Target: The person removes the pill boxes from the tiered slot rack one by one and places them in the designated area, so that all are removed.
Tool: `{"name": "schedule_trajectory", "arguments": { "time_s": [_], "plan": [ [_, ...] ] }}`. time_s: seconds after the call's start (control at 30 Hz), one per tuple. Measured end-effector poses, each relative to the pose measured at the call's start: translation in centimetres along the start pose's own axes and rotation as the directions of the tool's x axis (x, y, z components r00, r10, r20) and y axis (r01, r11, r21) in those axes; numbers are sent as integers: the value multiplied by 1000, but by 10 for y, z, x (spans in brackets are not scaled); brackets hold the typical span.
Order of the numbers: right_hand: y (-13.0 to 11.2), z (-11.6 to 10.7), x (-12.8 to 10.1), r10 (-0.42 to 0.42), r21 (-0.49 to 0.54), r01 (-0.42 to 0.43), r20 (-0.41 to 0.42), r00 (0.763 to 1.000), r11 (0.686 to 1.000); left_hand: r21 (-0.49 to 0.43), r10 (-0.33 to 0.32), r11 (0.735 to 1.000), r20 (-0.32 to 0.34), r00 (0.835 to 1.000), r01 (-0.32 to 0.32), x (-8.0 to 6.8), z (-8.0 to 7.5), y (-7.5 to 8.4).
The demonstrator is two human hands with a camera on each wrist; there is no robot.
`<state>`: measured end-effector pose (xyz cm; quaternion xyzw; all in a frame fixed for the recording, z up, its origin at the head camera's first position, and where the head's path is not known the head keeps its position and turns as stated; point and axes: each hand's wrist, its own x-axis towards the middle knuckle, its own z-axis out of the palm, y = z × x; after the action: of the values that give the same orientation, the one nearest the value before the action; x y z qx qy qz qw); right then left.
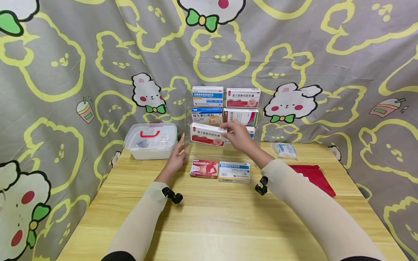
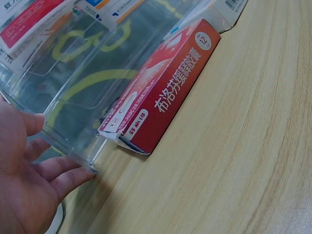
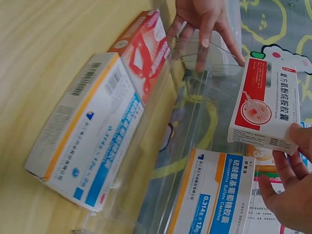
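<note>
A clear display rack [image 2: 73,109] stands on the table with medicine boxes on its tiers. My right hand [image 1: 241,137] pinches a white-and-red medicine box [image 1: 205,136] by its right end, between thumb and fingers. That box leans in front of the rack's lowest tier, on the left side. To its right sits a blue-and-white box [image 3: 214,195], partly behind my hand in the head view. With fingers spread and mostly straight, my left hand [image 1: 177,157] touches the rack's left side near the bottom.
In front of the rack lie a red box [image 1: 204,169] and another blue-and-white box [image 1: 234,172]. A lidded clear plastic bin [image 1: 150,154] stands left. To the right are a small clear packet [image 1: 285,150] and a red pouch [image 1: 315,177]. A patterned curtain [image 1: 225,54] hangs behind.
</note>
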<state>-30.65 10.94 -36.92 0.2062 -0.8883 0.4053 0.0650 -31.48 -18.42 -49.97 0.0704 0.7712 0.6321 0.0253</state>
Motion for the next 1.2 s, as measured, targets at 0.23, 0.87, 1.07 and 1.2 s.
{"name": "schedule_trajectory", "arguments": {
  "time_s": [0.23,0.87,1.07,1.2],
  "plan": [
    [5,2,-18,9,-12,-8,22,1000,1000,-1,2,1000,-7,1000,-2,-1,1,1],
    [19,18,-67,0,29,-3,74,997,1000,0,43,999,10,999,-43,-2,-1,1],
    [23,27,-83,-7,53,2,89,996,999,4,28,1000,18,999,-28,-1,-1,0],
    [24,34,-92,-13,56,7,107,994,998,-4,4,1000,24,1000,-4,0,-2,1]
  ]
}}
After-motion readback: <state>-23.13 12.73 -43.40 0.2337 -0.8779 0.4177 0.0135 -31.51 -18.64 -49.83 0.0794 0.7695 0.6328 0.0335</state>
